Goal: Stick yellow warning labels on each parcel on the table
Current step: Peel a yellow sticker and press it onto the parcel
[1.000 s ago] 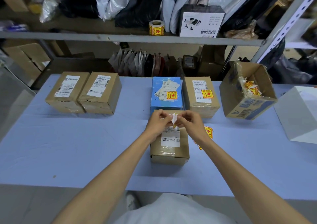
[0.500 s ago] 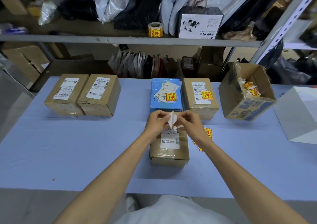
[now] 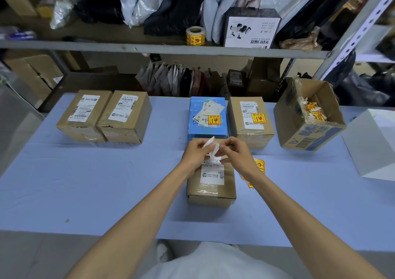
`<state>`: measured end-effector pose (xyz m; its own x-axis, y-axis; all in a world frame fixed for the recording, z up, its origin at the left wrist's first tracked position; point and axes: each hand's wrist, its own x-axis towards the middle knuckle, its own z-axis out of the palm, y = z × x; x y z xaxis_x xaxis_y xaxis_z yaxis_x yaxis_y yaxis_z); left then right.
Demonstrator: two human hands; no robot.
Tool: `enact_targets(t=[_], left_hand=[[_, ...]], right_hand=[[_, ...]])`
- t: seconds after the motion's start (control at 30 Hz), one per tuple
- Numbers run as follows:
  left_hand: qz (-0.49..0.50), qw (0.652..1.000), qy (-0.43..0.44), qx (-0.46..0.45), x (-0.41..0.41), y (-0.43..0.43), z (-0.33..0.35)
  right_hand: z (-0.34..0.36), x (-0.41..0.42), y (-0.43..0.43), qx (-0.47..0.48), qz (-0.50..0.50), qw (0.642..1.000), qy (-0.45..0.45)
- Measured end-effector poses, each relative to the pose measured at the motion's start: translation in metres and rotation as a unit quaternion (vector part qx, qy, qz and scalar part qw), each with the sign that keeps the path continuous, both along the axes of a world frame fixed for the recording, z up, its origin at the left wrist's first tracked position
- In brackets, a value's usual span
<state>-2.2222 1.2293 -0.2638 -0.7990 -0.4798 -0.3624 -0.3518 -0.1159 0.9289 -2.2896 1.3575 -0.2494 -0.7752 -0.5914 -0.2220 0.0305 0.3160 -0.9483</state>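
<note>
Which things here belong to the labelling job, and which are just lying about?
Job: left hand, right hand pinching label; near parcel; two unlabelled parcels; labelled blue parcel, brown parcel; loose labels; label roll; scrap carton.
Lying about: white box, printed box, shelf bags.

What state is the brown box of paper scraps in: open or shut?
Open: the brown box shows its inside, paper scraps lying in it.

Made out, frame centre: yellow warning label point(image 3: 214, 120) with red broken-glass sign on blue parcel point(image 3: 205, 132); second warning label point(image 3: 259, 118) on brown parcel point(image 3: 250, 134). Too small to read: shipping labels point(image 3: 123, 107).
</note>
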Motion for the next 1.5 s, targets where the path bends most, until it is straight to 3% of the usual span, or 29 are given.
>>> enact_targets(t=[0.23,0.5,0.7,1.03,1.17,1.37,1.5], left_hand=[[0.057,0.995,-0.066,-0.041,0.001,-0.007,-0.004],[0.097,0.993,-0.06,-0.027,0.004,-0.011,-0.005],[0.123,0.984,-0.087,-0.1,0.006,-0.014,-0.006],[0.031,0.992,-0.096,-0.081,0.009,-0.005,0.004],[0.022,0.993,-0.051,-0.104,0.01,-0.002,0.011],[0.016,0.989,-0.049,-0.14,0.006,0.001,0.013],[0.037,0.995,-0.037,-0.081,0.0,0.004,0.018]], right_hand=[[0.001,0.0,0.0,0.0,-0.036,0.999,-0.011],[-0.001,-0.004,-0.001,0.015,-0.072,0.997,0.005],[0.001,-0.002,-0.001,0.015,-0.072,0.997,-0.004],[-0.001,0.0,-0.002,0.021,-0.078,0.997,0.004],[0.003,0.001,-0.005,0.002,-0.086,0.996,0.0],[0.002,0.003,-0.005,0.021,-0.077,0.993,0.089],[0.002,0.008,-0.005,0.022,-0.032,0.981,0.188]])
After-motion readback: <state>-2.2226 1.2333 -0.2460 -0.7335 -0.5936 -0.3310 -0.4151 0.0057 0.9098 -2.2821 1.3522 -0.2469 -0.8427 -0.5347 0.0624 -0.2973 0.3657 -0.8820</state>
